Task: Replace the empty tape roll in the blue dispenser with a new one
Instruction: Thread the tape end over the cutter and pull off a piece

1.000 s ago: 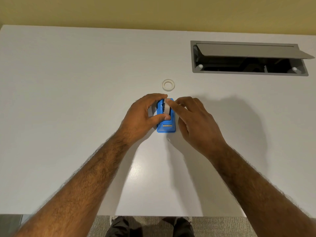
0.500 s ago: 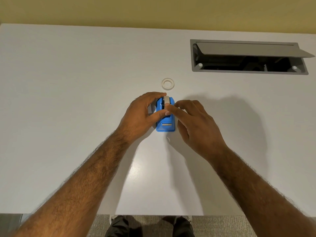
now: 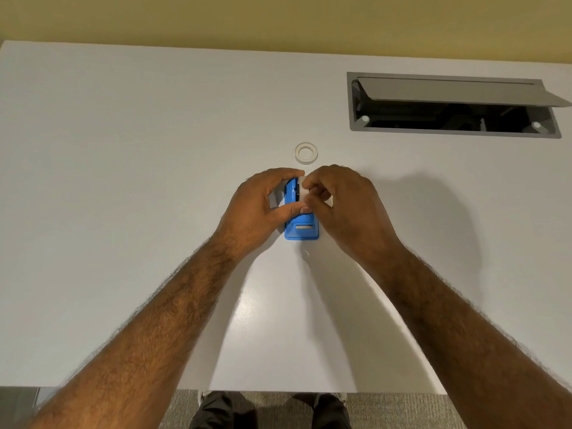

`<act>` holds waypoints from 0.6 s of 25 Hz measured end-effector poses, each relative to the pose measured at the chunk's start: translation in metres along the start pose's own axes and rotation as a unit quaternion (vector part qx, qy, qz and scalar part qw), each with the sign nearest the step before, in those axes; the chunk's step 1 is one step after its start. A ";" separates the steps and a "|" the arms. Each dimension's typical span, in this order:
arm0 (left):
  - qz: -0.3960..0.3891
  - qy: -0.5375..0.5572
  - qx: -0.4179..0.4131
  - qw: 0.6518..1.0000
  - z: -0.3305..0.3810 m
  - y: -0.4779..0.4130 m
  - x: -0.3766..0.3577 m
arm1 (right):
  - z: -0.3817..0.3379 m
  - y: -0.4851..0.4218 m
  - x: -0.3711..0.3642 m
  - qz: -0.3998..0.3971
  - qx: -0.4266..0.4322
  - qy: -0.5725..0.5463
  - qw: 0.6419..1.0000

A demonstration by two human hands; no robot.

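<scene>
A small blue tape dispenser stands on the white table, its metal cutter facing me. My left hand grips its left side, thumb across the top. A whitish tape roll sits upright in the dispenser's slot. My right hand curls over it, with the fingertips pinched on the roll's near edge. Just beyond the hands, a thin white ring, an empty tape core, lies flat on the table.
A grey cable hatch with its lid propped open is set into the table at the far right. The table's near edge runs above grey carpet and my legs.
My right hand has moved from pointing a finger at the roll's top to curling over the roll and pinching it. The left hand still holds the dispenser.
</scene>
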State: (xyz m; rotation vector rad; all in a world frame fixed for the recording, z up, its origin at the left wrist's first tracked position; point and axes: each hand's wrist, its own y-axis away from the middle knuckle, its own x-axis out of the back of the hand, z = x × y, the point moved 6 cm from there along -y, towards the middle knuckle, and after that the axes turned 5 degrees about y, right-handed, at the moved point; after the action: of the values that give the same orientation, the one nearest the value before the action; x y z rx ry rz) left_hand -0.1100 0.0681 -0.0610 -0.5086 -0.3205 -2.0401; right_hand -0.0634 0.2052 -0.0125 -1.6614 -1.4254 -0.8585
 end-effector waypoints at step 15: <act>-0.008 -0.032 -0.032 0.999 0.005 -0.003 0.002 | -0.010 -0.008 -0.004 -0.025 0.013 0.074 0.997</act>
State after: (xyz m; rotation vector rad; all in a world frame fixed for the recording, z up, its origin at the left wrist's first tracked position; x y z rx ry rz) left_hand -0.1119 0.0707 -0.0555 -0.6129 -0.2994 -2.0577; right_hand -0.0715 0.1955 -0.0100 -1.5164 -1.3745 -0.9672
